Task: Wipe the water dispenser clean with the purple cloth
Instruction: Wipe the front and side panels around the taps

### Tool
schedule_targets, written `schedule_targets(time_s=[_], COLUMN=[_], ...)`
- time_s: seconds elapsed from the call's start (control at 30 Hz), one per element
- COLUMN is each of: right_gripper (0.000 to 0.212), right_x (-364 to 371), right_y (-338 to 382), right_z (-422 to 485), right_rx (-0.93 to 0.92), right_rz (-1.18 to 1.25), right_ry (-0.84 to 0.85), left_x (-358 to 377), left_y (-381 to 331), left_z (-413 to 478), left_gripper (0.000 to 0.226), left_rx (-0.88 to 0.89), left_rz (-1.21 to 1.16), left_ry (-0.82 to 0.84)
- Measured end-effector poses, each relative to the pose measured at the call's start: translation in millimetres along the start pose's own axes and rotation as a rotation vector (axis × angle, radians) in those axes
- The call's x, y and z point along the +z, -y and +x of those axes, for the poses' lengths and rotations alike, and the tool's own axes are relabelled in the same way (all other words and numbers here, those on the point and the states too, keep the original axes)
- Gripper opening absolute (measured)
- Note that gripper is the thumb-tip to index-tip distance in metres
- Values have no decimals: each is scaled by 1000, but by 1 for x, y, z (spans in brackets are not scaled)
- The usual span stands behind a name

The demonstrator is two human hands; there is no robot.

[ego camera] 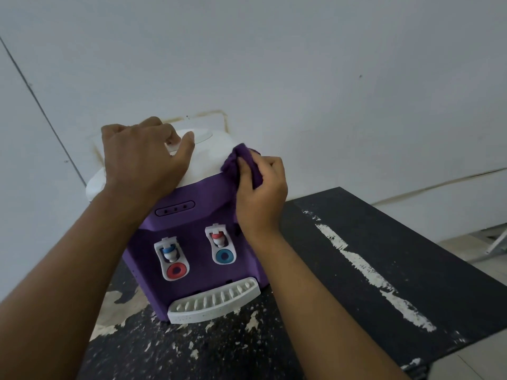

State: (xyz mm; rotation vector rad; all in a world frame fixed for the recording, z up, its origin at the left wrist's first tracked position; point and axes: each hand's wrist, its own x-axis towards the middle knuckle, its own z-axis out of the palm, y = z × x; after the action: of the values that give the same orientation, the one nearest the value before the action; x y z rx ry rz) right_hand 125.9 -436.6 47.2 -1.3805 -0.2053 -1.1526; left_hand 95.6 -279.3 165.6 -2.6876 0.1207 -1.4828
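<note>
A small water dispenser (197, 242) with a purple front and a white top stands on a dark table. It has two taps and a white drip tray (216, 300) at its base. My left hand (142, 160) lies on the white top, fingers curled over the round lid. My right hand (260, 193) grips the bunched purple cloth (241, 160) and presses it against the dispenser's upper right corner, where white meets purple.
The dark table (370, 270) has worn, scraped white patches and its right edge runs close by. A plain white wall (301, 78) stands right behind the dispenser. A metal frame (493, 242) shows on the floor at far right.
</note>
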Motion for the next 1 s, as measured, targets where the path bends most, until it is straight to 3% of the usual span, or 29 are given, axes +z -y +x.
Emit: schedule_targets(time_s=[0.17,0.27,0.33,0.5,0.57,0.73,0.8,0.9,1.0], right_gripper=[32,31,21,16,16,31,29,18,25], right_x=[-15,-33,-36,-16,-8,-15,-25,-30,-25], right_y=[-36,-52,-51,-17,-16,-44,-50,-43,-25], right_z=[-13,-42,-49,-15,3,-15,-41,-63,-49], right_rx=[421,550,487,67,81,457,503,386,156], right_rz=[85,59,53,56,74,120,89,77,102], right_ry=[100,151,127,58,52,134,114,34,13], left_x=[2,3,4,6,7,10,10,12,10], left_y=[-1,-3,-3,-4,-3,-1,-1,-2,-2], left_z=[-5,-6,-7,-9,-9,-9,-10,-11,-10], left_gripper=[49,48,47,47,46,46,43,39,36], left_rx=[-17,-15,-16,-12,-3,28,22,27,49], left_rz=[4,14,7,-4,-5,-88,-129,-154,-183], left_ry=[-24,-40,-52,-88,-101,-102,-103,-113,-94])
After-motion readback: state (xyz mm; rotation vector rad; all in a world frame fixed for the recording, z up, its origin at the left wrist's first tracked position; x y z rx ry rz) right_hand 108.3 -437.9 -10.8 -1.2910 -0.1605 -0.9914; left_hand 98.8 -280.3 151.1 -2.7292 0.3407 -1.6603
